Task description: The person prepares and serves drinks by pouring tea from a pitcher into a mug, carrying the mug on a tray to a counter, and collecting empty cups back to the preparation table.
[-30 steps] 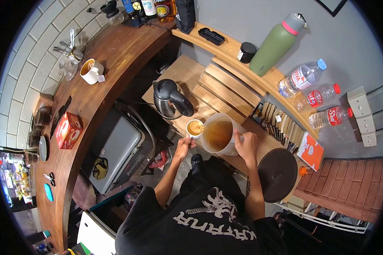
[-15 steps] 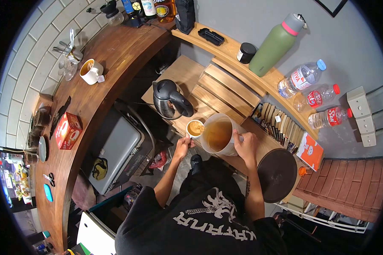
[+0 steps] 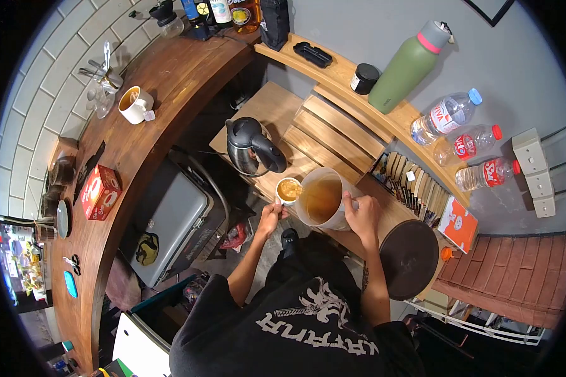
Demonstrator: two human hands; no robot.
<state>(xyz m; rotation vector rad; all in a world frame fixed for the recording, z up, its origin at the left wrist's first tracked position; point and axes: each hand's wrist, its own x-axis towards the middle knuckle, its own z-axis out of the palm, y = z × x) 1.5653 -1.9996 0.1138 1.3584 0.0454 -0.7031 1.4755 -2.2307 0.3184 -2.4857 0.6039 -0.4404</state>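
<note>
My left hand is closed on a small white cup, holding it from the near side. Pale brown liquid with a broken, bubbly surface shows inside the cup. Just to the right, my right hand grips the handle of a large translucent plastic pitcher. The pitcher is tilted toward the cup, its rim right beside the cup's rim, and amber-brown liquid lies in it. Liquid runs from the pitcher's lip into the cup. Beyond the cup, a black electric kettle stands on the wooden surface.
A slatted wooden bench lies beyond the pitcher. A round dark disc is right of my forearm. Along the wall, a shelf carries a green bottle and several plastic bottles. The curved counter at left holds a mug and a red box.
Both hands, the cup and the pitcher keep nearly the same positions. The liquid surface in the cup looks more broken and bubbly than before.
</note>
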